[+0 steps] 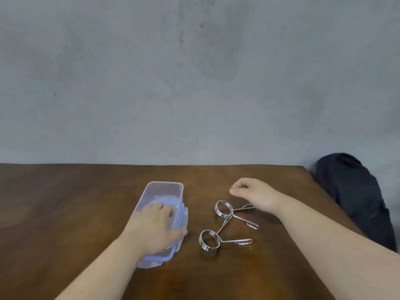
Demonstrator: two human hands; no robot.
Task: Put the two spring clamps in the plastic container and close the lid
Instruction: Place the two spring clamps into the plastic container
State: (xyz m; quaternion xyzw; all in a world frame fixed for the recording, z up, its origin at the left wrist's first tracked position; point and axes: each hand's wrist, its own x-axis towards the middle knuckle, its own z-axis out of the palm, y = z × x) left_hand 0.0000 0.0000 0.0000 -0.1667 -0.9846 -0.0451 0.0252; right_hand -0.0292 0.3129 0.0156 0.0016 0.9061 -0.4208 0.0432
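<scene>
Here: left hand (154, 227) flat on container (161, 192); right hand (255, 193) curled, empty; brown wood table (65, 213), grey wall (194, 72).

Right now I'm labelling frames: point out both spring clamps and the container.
Far spring clamp (223, 209): head view, on its coil.
Near spring clamp (209, 239): head view, on its coil.
Plastic container (164, 187): head view, far wall.

**Setting: plain indoor room, kind uncertain**

From my remote seat I log: one dark brown wooden table (65, 213), polished and glossy; one bare grey wall (194, 72), concrete-like, mottled, directly behind it; one dark bag (355, 198) against the wall off the table's right corner. I see no fittings that tell home, office or workshop apart.
</scene>
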